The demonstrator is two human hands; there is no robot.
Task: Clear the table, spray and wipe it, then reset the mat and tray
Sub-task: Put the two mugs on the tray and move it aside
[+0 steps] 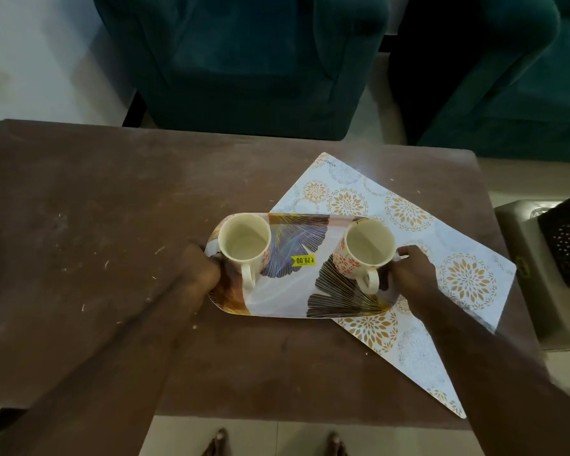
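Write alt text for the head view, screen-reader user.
The left hand and right hand grip opposite ends of a patterned tray, which overlaps a floral mat lying askew on a scuffed brown table. On the tray stand a left mug and a right mug, both empty, handles toward the viewer. Beyond sit teal chairs.

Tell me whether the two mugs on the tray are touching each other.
Apart. The head view shows a stretch of bare tray, with its yellow price sticker, between the left mug and the right mug.
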